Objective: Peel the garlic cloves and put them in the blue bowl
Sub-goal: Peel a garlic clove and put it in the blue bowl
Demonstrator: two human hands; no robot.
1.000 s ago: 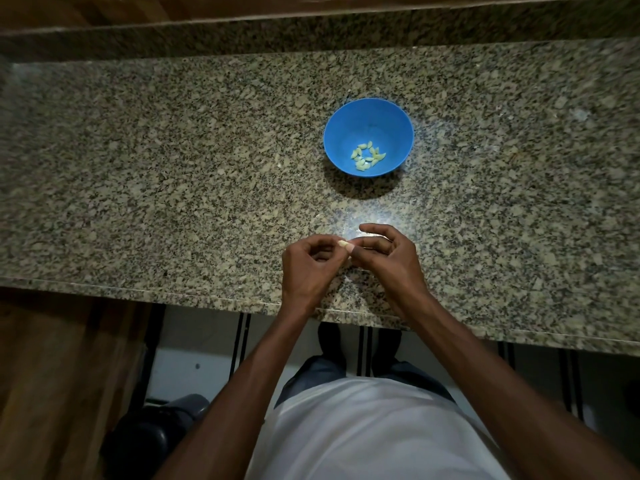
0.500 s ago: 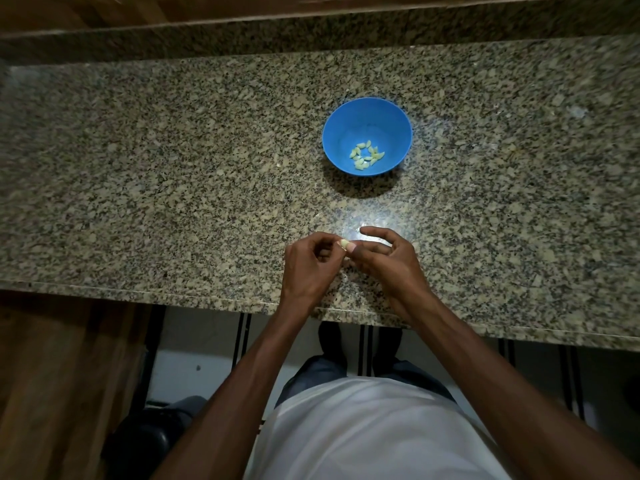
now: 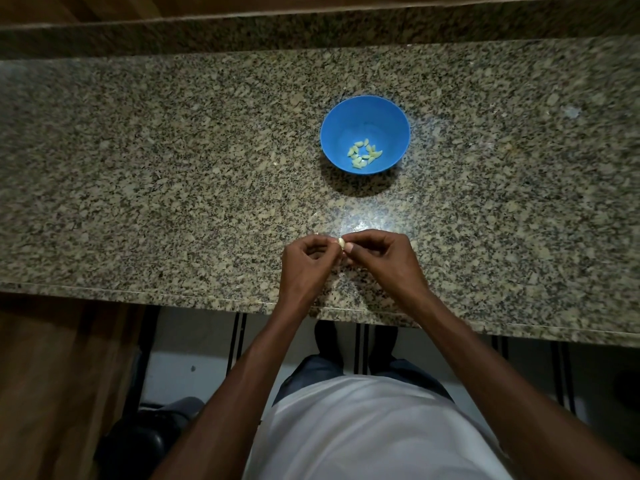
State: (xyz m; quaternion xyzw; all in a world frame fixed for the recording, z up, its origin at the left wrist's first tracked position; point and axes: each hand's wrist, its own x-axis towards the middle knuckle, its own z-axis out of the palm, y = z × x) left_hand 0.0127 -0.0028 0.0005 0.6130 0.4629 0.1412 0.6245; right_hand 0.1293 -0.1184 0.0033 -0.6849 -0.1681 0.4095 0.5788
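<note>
Item: garlic clove (image 3: 341,242), pinched between the fingertips of left hand (image 3: 304,263) and right hand (image 3: 379,258) above the near surface (image 3: 173,202); risk: small, likely slippery clove may squirt free onto the speckled stone (hard to spot), well short of the blue bowl (image 3: 365,116) holding peeled cloves (image 3: 364,154).

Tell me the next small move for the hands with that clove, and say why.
Probably finish stripping the skin before any reach. The garlic clove is pinched between the left hand and right hand above the counter, near its front edge. Whether skin remains is too small to tell. The blue bowl, already holding peeled cloves, sits straight ahead.
</note>
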